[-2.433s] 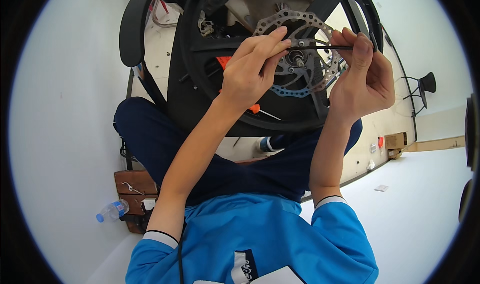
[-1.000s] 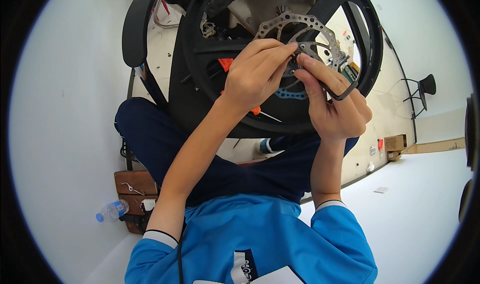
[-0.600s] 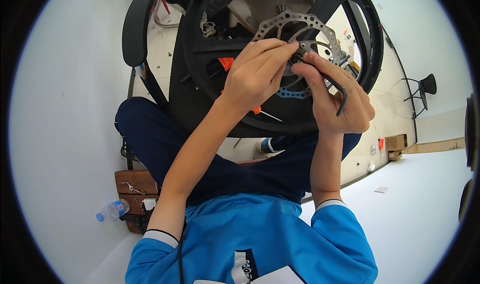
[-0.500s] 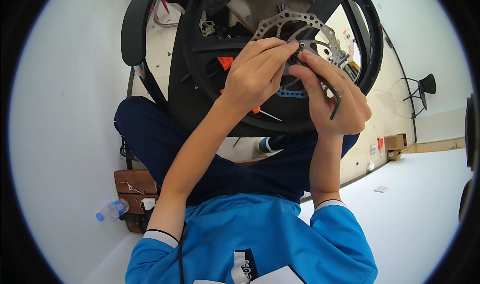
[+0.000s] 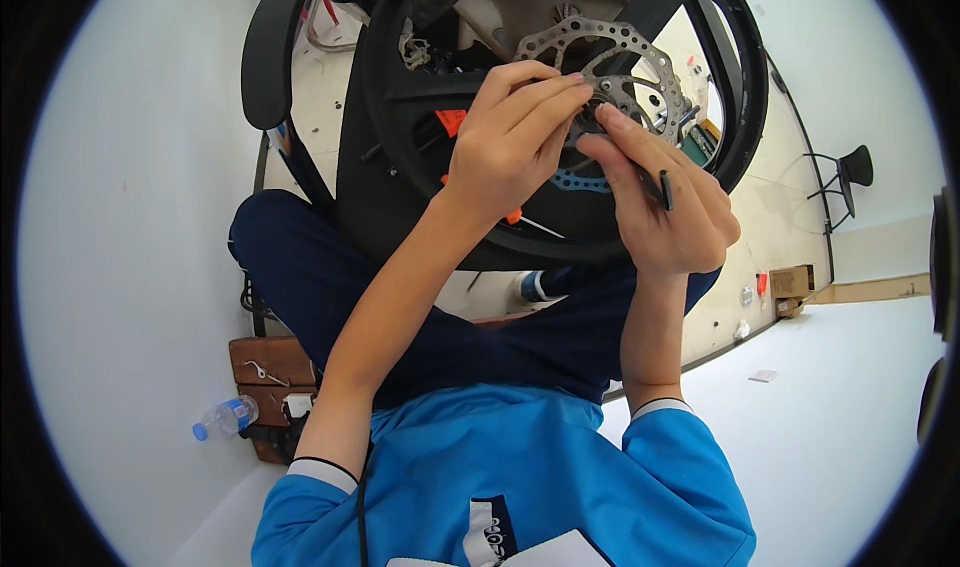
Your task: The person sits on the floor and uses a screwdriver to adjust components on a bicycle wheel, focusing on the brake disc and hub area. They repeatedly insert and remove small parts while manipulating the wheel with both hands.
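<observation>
A black spoked wheel point(image 5: 750, 102) lies across a black chair seat point(image 5: 358, 192). At its hub sits a silver, perforated brake disc point(image 5: 600, 30), whose near edge looks bluish. My left hand point(image 5: 508, 145) is bent over the hub, with thumb and fingertips pinched together there. What those fingertips hold, if anything, is hidden. Just beside it, my right hand point(image 5: 672, 207) is closed around a dark hex key point(image 5: 666, 190). The key's bent end sticks out between the fingers. My right thumb and forefinger come close to the hub centre.
An orange-handled screwdriver point(image 5: 514, 215) lies under the wheel's near side. The chair's black armrest point(image 5: 266, 57) rises at the left. A plastic bottle point(image 5: 225, 419) and a brown case point(image 5: 272, 361) are at lower left. A cardboard box point(image 5: 791, 282) stands on the floor at right.
The hex key has turned in my right hand, so its bent end now looks shorter and points differently. My left fingers have shifted slightly at the hub.
</observation>
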`<state>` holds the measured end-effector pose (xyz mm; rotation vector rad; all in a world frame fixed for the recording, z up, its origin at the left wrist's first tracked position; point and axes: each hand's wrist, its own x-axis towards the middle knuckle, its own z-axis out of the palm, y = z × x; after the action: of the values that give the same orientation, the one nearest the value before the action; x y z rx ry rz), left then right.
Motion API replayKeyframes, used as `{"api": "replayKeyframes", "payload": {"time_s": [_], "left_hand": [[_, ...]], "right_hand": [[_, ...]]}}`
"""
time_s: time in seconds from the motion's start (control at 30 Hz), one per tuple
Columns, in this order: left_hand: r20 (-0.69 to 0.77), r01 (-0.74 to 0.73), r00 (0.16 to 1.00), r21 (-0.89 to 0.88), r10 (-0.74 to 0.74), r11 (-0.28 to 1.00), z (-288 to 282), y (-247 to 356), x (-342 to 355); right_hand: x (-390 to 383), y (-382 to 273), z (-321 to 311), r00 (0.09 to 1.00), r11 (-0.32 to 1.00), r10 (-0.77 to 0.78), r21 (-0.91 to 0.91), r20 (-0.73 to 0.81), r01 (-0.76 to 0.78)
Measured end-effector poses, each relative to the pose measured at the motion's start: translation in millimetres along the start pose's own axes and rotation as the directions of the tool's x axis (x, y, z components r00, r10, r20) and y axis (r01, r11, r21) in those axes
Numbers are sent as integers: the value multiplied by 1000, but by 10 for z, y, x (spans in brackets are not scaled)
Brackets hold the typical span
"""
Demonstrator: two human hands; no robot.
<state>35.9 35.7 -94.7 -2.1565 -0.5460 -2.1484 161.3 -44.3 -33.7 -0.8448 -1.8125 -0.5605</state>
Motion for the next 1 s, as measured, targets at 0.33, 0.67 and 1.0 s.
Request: {"api": "replayKeyframes", "payload": {"time_s": [0.33, 0.67, 1.0], "left_hand": [[-43, 43, 998, -27, -44, 999, 21, -29, 10], [-43, 137, 989, -99, -142, 986, -12, 27, 44], [12, 246, 969, -181, -248, 952, -22, 67, 50]], "right_hand": [[6, -39, 61, 999, 998, 50, 38, 12, -51], [4, -208, -128, 942, 976, 191, 47, 276, -212], [7, -8, -280, 916, 923, 354, 88, 189, -375]]}}
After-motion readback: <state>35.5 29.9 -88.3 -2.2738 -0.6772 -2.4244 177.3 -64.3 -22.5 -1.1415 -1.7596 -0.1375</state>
